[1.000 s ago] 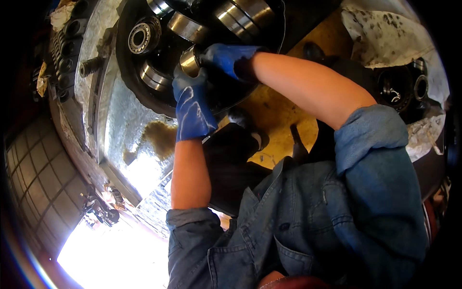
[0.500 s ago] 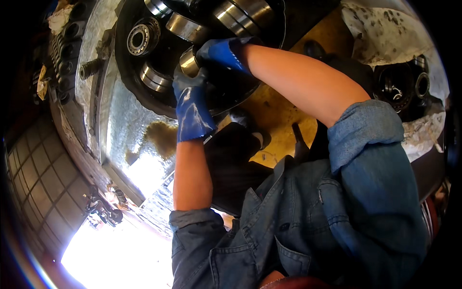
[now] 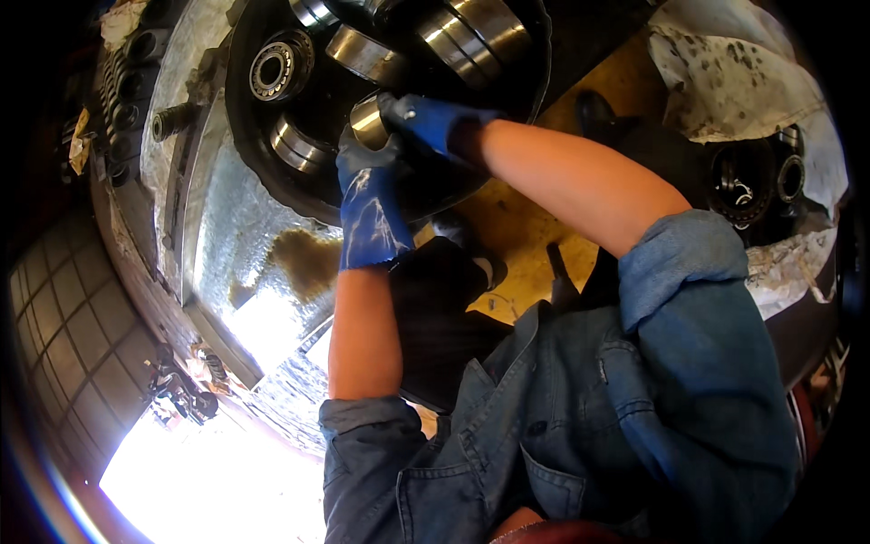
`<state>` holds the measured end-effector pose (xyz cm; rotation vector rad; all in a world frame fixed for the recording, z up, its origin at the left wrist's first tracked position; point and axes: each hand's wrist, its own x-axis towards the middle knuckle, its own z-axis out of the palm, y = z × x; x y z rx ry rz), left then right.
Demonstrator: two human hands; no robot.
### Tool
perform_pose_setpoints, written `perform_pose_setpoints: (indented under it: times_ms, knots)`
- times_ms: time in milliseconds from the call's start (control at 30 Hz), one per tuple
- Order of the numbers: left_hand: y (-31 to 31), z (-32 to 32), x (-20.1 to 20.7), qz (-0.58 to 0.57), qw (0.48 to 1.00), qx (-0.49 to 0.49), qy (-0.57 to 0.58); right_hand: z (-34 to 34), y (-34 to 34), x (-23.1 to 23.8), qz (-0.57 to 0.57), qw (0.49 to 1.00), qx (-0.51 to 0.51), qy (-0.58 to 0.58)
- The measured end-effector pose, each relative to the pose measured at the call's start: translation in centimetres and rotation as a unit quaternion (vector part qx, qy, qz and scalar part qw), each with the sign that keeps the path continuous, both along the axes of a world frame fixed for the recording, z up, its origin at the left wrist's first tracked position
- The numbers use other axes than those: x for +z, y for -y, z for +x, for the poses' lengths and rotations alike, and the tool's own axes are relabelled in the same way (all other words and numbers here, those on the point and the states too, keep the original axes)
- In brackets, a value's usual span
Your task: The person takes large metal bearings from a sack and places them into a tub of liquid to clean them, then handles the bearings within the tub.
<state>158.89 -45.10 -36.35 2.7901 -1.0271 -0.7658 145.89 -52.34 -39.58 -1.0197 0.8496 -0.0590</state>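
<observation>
Over a round black tub (image 3: pixel 272 186), both my hands wear blue gloves with darker, dirty fingers. Between them is a shiny metal bearing ring (image 3: pixel 367 121). My left hand (image 3: pixel 367 161) curls around its near lower edge, thumb and fingers apart on either side. My right hand (image 3: pixel 419 120) is closed at the ring's right side, its fingertips partly hidden. More bearing parts lie in the tub: a roller bearing (image 3: pixel 272 72) at the left, a grooved ring (image 3: pixel 299 145) below it, a plain ring (image 3: pixel 365 56) beyond my hands and a wide grooved ring (image 3: pixel 473 41) at the far right.
A coil spring (image 3: pixel 170 123) lies on the metal bench left of the tub. An oil stain (image 3: pixel 306 263) marks the bright metal sheet. To the right, a stained white cloth (image 3: pixel 725 68) hangs near another dark container (image 3: pixel 739 186) holding bearing parts. The floor (image 3: pixel 517 204) is yellowish.
The view has shifted slightly, so the tub sits a little further right and lower. My right hand has shifted along the ring's edge, and more of the ring's bright face shows.
</observation>
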Motion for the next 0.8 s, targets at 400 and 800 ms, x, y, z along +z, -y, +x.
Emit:
perform_pose_setpoints:
  times_ms: [400,800]
  knots:
    - [0.1,-0.3,-0.7,-0.084,0.995,-0.006,-0.053,-0.8,0.0,1.7,-0.014,1.0,-0.018,-0.011]
    - [-0.3,7.6,-11.5,-0.282,0.948,-0.113,-0.098,1.5,0.2,-4.4,0.001,0.988,-0.057,0.142]
